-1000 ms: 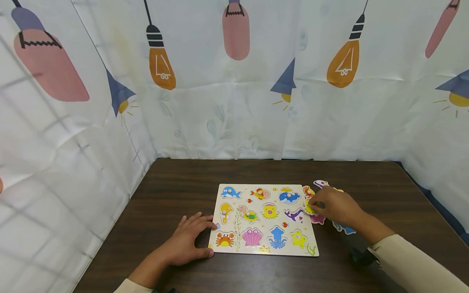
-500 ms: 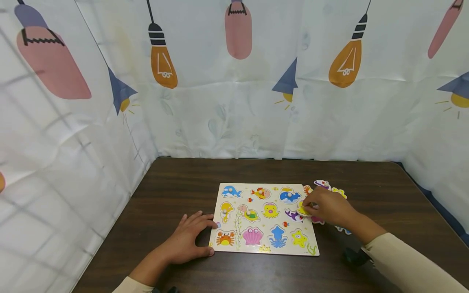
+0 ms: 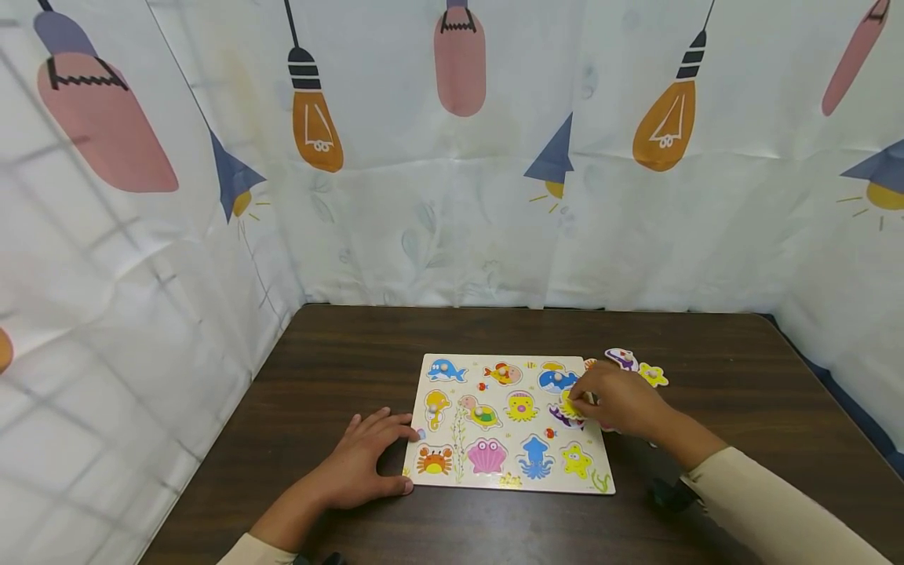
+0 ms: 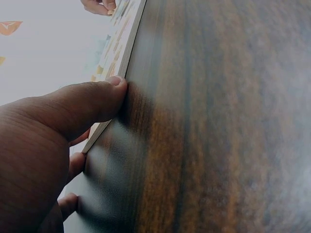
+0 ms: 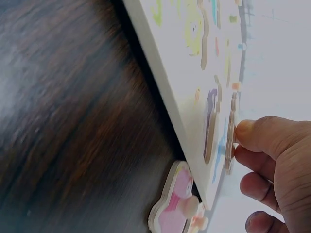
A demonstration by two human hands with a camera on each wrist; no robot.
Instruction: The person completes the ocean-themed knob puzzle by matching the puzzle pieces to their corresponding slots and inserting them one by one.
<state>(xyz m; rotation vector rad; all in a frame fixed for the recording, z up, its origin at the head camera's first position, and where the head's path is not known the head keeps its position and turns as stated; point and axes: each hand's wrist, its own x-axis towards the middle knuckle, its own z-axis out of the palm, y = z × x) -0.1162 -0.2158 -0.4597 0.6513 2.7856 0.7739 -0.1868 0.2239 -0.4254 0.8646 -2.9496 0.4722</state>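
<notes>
A wooden peg puzzle board [image 3: 540, 483] with sea-animal cutouts lies flat on the table. My left hand [image 3: 360, 463] rests at its left edge, fingers spread, thumb [image 4: 104, 97] against the near corner. With thumb and fingertips, my right hand [image 3: 625, 400] pinches a yellow puzzle piece [image 3: 568, 404] over the board's right side. The piece overlaps the purple whale cutout in the head view and partly hides it. Edge-on in the right wrist view, the held piece [image 5: 231, 141] is above the board surface. Its printed face is mostly covered by my fingers.
Loose pieces lie right of the board: a purple-and-white one [image 3: 621, 359], a yellow star-like one [image 3: 653, 375] and a pink knobbed one [image 5: 174, 204] by the board's edge. Others are partly hidden under my right hand. A patterned curtain [image 3: 452, 227] hangs behind the dark wooden table [image 3: 353, 345].
My right hand has moved left with the yellow piece, from the loose pieces beside the board to above its right side. The left hand has stayed in place.
</notes>
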